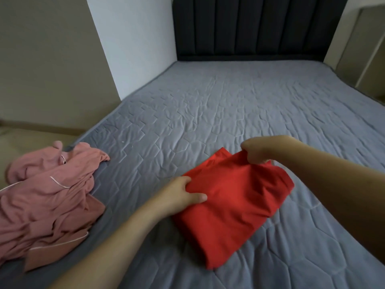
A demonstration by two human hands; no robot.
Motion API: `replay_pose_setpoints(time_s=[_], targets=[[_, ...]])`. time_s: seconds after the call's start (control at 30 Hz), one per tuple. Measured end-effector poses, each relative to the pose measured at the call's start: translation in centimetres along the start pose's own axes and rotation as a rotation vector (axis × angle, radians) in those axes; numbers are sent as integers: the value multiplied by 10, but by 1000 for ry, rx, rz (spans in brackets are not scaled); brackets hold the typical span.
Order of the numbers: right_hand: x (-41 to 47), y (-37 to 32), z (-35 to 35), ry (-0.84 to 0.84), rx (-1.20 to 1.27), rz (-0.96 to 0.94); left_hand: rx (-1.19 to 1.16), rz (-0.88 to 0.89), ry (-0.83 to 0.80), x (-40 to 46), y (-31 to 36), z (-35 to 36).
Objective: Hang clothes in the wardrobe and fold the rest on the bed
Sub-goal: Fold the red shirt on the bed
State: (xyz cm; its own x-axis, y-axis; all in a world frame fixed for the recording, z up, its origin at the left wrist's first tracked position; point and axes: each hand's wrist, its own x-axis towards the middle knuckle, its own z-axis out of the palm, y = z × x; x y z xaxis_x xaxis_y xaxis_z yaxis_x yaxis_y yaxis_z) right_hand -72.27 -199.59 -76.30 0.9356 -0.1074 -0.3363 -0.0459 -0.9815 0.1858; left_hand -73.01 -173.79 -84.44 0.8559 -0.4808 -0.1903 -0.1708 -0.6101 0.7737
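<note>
While the left hand (183, 195) pinches the near-left edge and the right hand (255, 152) grasps the far corner, the folded red garment (229, 205) lies on the near bed (208, 101); uneven pulling could undo its layers. Pink clothes (45, 201) wait unfolded, left.

Right hand (257, 151) fingertips hidden under red garment (233, 205) fold. Left hand (183, 195) fingers tucked beneath same garment's edge. Pink garment (45, 205), left of red garment, cut off by frame edge. Headboard (258, 26) top cropped.
</note>
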Motion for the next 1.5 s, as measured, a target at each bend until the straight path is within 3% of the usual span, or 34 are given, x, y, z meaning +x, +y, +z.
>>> replay_pose_setpoints(time_s=[0.07, 0.17, 0.27, 0.37, 0.47, 0.6, 0.73, 0.9, 1.1, 1.33, 1.5], targets=[[18, -1, -5, 144, 71, -30, -53, -32, 88, 12, -7, -13], [46, -17, 5, 285, 239, -40, 75, -103, 233, 36, -27, -21], [72, -31, 36, 310, 413, 47, 268, -150, 176, 52, -54, -13], [90, -37, 63, 317, 562, 151, 280, -185, 197, 61, -67, -5], [106, -41, 69, 481, 657, 173, 295, -202, 287, 66, -68, -1], [115, -49, 62, 676, 617, 191, 532, -214, 378, 61, -60, 6], [112, -52, 70, 497, 508, 288, 584, -70, 570, 65, -33, 18], [100, -33, 98, 362, 401, 343, 577, -40, 448, 84, -29, 38], [110, -34, 127, 628, 532, 246, 598, 62, 608, 96, -52, 39], [117, -38, 142, 854, 516, 225, 677, -43, 527, 100, -55, 36], [122, -34, 120, 900, 618, 200, 612, 65, 538, 100, -52, 31]])
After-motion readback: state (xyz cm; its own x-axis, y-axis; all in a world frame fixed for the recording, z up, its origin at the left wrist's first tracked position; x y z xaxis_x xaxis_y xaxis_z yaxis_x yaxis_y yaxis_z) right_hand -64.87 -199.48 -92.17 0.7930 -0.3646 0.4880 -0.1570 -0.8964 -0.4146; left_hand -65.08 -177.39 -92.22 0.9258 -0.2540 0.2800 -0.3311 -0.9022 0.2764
